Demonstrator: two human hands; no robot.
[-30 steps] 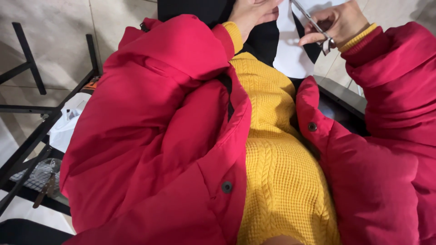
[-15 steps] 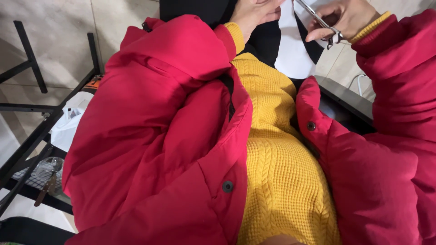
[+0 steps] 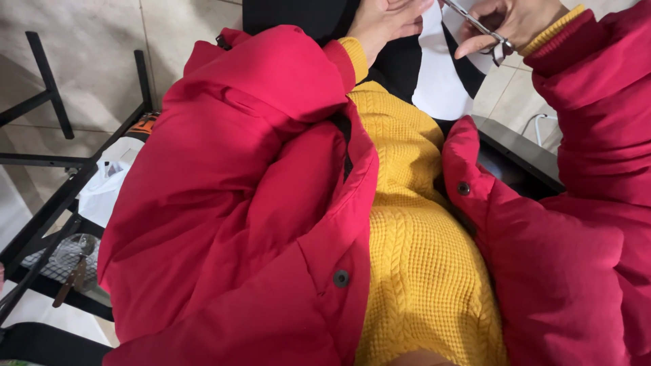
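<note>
The left hand (image 3: pixel 383 24) pinches the white sheet (image 3: pixel 437 74) at the top edge, fingers closed on it. Just right, the right hand (image 3: pixel 512 20) grips metal scissors (image 3: pixel 478 27), blades touching the sheet.

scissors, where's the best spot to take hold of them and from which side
By the dark handle loops, coming from the right, where the right hand already has them. The metal blades point up and left toward the left hand and the white sheet.
</note>
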